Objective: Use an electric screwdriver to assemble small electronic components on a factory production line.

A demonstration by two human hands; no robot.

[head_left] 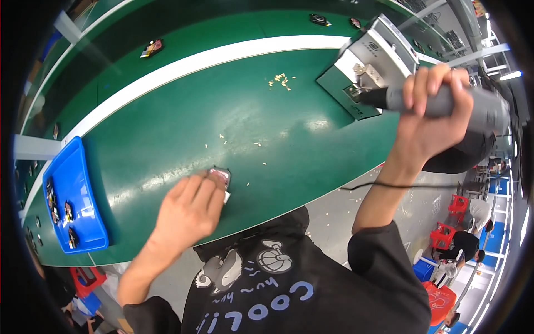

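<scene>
My left hand [189,209] is near the table's front edge, fingers curled down on a small dark-rimmed item [221,176] with a pinkish-red face. A bit of white shows beside it, and the fingers hide much of it. At the right, my raised right hand [436,106] is wrapped round a grey handheld tool [484,111] with a black tapered nozzle [375,98]; its exact kind I cannot tell. The nozzle overlaps a white-and-green box [384,53] in the picture. Crumpled pale material [368,75] lies at the box's side.
A blue tray [92,222] with several small dark items stands at the left. Pale bits [281,82] are scattered over the green table [167,128]. Behind a white rail [222,51], a green strip carries small items. A black cable [400,186] runs below my right forearm.
</scene>
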